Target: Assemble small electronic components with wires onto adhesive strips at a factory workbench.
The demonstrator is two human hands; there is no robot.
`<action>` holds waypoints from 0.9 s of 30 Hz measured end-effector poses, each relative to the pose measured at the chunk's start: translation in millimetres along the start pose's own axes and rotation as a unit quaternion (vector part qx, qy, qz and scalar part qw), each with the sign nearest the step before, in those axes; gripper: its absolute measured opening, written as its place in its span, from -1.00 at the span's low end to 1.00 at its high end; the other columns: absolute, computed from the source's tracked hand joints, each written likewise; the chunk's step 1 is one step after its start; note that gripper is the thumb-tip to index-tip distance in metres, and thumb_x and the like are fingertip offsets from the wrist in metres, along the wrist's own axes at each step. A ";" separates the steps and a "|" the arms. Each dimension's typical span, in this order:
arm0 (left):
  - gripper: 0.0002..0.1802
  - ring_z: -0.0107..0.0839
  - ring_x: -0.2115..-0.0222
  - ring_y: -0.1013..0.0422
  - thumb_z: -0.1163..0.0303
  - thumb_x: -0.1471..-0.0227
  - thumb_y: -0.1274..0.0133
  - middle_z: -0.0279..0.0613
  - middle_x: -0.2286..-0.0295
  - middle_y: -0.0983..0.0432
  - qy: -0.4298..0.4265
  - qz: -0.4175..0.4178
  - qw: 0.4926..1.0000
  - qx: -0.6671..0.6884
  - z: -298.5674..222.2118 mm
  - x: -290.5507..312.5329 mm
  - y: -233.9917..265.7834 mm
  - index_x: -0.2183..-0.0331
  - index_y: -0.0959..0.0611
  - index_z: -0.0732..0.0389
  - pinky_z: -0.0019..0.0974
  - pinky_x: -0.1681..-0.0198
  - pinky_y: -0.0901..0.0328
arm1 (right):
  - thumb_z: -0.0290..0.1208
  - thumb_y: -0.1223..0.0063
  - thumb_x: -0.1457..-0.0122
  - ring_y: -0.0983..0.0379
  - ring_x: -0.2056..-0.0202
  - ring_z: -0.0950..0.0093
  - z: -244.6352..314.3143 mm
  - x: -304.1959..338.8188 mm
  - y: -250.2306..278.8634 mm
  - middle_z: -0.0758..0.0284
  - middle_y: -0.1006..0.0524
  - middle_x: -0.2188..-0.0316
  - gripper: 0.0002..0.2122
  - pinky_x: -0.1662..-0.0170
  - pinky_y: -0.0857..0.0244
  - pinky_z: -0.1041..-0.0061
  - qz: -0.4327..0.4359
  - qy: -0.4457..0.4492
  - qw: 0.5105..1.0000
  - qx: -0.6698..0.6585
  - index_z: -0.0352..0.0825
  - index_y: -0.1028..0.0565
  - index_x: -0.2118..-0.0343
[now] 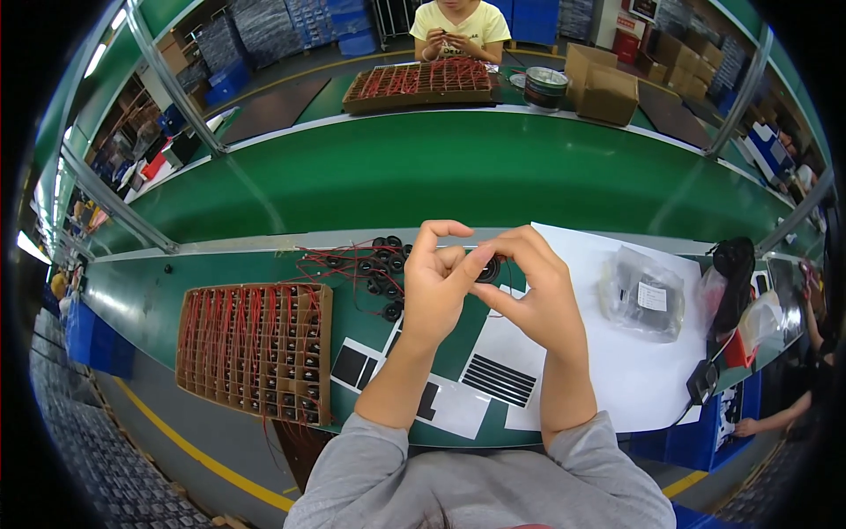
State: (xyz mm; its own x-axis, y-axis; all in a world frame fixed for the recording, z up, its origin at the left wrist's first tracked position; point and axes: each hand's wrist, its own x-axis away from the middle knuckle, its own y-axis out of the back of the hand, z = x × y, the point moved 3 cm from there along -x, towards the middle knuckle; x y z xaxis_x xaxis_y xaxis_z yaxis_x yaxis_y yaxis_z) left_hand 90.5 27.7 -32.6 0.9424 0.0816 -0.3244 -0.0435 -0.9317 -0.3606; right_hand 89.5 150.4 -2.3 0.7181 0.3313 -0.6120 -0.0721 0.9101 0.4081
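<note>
A small round black part [487, 271], which looks like a little speaker, is held up between my two hands above the workbench. My right hand [539, 286] curls its index finger and thumb around the part's rim. The thumb of my left hand [438, 286] presses against the part from the other side; its fingers are bent and partly hidden. A thin wire trails beside my right fingers. Left of my hands lies a loose pile of similar round black parts [379, 275] with red wires. Below my hands are white sheets with black adhesive strips [499, 379].
A divided cardboard tray [256, 348] full of wired parts stands at the left. On the right, a clear plastic bag [643, 295] rests on large white paper [608, 388]. Beyond the green conveyor belt [458, 167], a co-worker [463, 26] sits behind another tray [419, 84].
</note>
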 end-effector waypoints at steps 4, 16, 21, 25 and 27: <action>-0.76 -0.76 0.68 -0.15 0.46 0.05 0.00 -0.41 0.72 -0.31 -0.010 -0.017 1.000 0.013 -14.1 2.1 -5.9 0.32 -0.31 0.26 -0.65 0.65 0.02 | -0.47 -0.21 0.26 -0.33 0.42 0.40 -0.8 -0.3 1.6 0.30 -0.37 0.45 -0.69 0.37 -0.24 0.53 -0.011 0.003 1.000 0.006 -0.39 -0.39 0.39; -0.49 -0.49 0.36 -0.21 0.26 0.27 -0.20 -0.26 0.38 -0.26 -0.145 0.061 0.984 -0.081 -12.1 -0.8 0.0 0.26 -0.39 0.28 -0.43 0.28 -0.15 | -0.47 -0.18 0.19 -0.23 0.53 0.68 -6.3 3.1 4.5 0.41 -0.32 0.53 -0.76 0.49 -0.15 0.73 -0.041 -0.096 0.981 -0.164 -0.40 -0.41 0.42; -0.39 -0.33 0.22 -0.25 0.36 0.35 -0.21 -0.16 0.25 -0.29 -0.178 0.122 0.948 -0.233 -21.7 2.0 -10.6 0.16 -0.39 0.20 -0.36 0.21 -0.17 | -0.46 -0.01 0.01 -0.24 0.56 0.74 0.8 5.5 6.2 0.44 -0.37 0.57 -0.87 0.55 -0.11 0.80 -0.062 -0.169 0.917 -0.355 -0.42 -0.42 0.44; -0.46 -0.23 0.16 -0.27 0.48 0.32 -0.15 -0.11 0.18 -0.31 -0.175 0.133 0.936 -0.275 -23.8 5.2 -16.2 0.16 -0.42 0.23 -0.30 0.10 -0.17 | -0.41 0.08 -0.06 -0.23 0.61 0.76 -3.7 8.1 6.5 0.46 -0.37 0.63 -0.84 0.60 -0.08 0.82 -0.001 -0.201 0.924 -0.324 -0.41 -0.41 0.39; -0.50 -0.23 0.17 -0.29 0.50 0.31 -0.13 -0.10 0.19 -0.33 -0.191 0.140 0.934 -0.267 -24.3 3.6 -20.1 0.18 -0.44 0.23 -0.31 0.12 -0.19 | -0.37 0.13 -0.09 -0.19 0.66 0.77 -3.7 8.4 5.9 0.48 -0.35 0.67 -0.81 0.64 -0.04 0.80 0.013 -0.188 0.927 -0.325 -0.41 -0.41 0.35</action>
State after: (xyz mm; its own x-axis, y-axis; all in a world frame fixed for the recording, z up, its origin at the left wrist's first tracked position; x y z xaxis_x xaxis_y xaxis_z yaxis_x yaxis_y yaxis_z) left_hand 102.9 38.1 -5.3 0.7276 -0.1666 -0.6655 -0.0023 -0.9707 0.2404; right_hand 92.5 159.5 -7.6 0.8921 0.3557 -0.2786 -0.4061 0.9015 -0.1493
